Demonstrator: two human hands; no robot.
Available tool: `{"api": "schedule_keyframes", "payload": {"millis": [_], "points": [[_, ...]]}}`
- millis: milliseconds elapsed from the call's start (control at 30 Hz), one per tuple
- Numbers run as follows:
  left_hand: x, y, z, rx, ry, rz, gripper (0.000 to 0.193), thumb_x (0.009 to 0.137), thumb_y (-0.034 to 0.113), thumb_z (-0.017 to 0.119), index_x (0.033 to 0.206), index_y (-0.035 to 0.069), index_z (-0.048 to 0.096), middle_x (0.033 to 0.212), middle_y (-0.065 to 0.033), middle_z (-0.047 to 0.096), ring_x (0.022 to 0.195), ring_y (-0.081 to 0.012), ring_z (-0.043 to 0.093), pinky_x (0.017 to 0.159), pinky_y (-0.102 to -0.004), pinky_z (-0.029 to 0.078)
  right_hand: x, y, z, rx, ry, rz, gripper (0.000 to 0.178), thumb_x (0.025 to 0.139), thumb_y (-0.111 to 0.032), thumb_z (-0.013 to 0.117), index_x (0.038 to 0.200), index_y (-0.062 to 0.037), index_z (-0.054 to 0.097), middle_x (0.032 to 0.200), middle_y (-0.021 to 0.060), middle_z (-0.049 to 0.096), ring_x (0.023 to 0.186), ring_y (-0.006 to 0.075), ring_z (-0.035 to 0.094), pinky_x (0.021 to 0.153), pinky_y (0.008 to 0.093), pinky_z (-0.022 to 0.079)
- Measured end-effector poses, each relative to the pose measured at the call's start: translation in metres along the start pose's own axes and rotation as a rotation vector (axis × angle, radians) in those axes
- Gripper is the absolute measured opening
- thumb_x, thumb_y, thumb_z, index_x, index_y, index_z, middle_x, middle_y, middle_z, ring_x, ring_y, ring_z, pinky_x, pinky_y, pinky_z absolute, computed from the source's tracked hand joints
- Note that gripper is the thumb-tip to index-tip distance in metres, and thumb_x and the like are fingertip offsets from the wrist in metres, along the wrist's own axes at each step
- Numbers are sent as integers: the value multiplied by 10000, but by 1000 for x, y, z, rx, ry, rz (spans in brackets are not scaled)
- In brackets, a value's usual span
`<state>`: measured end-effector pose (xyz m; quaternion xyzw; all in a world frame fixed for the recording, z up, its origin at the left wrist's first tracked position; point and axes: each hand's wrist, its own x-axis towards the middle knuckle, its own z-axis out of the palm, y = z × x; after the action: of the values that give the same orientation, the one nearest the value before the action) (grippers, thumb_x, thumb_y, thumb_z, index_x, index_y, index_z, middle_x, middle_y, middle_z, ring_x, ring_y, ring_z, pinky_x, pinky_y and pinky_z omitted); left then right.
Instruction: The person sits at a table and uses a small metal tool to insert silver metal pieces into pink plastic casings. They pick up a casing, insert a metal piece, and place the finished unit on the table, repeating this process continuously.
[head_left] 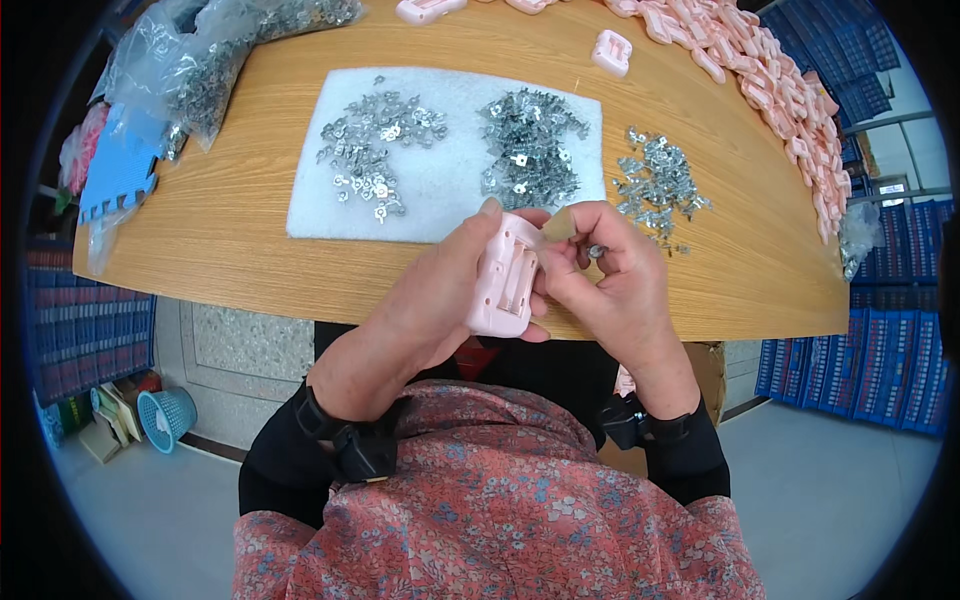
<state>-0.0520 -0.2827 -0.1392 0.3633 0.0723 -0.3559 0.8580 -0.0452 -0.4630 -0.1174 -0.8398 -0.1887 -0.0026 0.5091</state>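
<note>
My left hand [430, 285] is wrapped around a pale pink plastic battery casing [497, 318], its long slotted compartment facing up. At the casing's upper right edge, my right hand [625, 285] is closed, thumb and forefinger pinched together over the compartment's end. Tan tape covers a fingertip of that hand. A small silver metal contact [595, 252] shows between its curled fingers; whatever sits right at the pinch is hidden. Beyond the hands lies a white foam sheet [310, 215] bearing a left pile of metal contacts [375, 140] and a denser right pile of contacts [535, 150].
Loose metal pieces [660, 185] are scattered right of the sheet on the wooden table [230, 240]. Pink casings [785, 115] heap along the far right edge, with a single casing [612, 52] apart. Clear bags of metal parts [205, 90] and a blue foam mat [120, 165] occupy the left.
</note>
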Motion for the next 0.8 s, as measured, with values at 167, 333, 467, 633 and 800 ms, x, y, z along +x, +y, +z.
{"api": "schedule_keyframes", "payload": {"millis": [167,333,467,633,800], "points": [[1,-1,-1,-4,0,-11,544,1066,448,239,1399,65,434,1053,-95,645,842,-192,670,708,-431,615,-2,4,-3,-31,-2,27,162,824,-9,686,973,-13,621,837,56,685,687,126,635,629,278,527],[4,-4,5,10,48,14,542,1072,426,216,1409,64,437,1044,-115,671,829,-219,700,702,-424,625,-2,-6,6,-334,72,-207,204,782,15,693,968,-29,622,874,90,676,729,231,658,627,321,531],[7,-8,-4,17,18,32,546,1073,428,204,1400,59,438,1014,-126,679,824,-231,703,706,-410,626,-8,-3,5,-434,71,-243,233,772,10,701,986,-29,618,908,111,671,752,268,654,628,339,532],[5,-7,-7,9,-38,42,546,1077,415,186,1417,49,404,978,-149,676,804,-252,704,700,-399,618,-8,1,1,-26,167,92,180,856,-35,689,1016,-20,609,861,75,637,742,151,635,620,283,512],[0,-1,-3,88,-52,9,513,1081,382,203,1416,46,399,965,-139,665,789,-232,688,699,-365,602,-5,-1,-1,500,-19,403,276,923,-100,673,1146,11,551,894,19,626,769,62,575,725,221,485]]}}
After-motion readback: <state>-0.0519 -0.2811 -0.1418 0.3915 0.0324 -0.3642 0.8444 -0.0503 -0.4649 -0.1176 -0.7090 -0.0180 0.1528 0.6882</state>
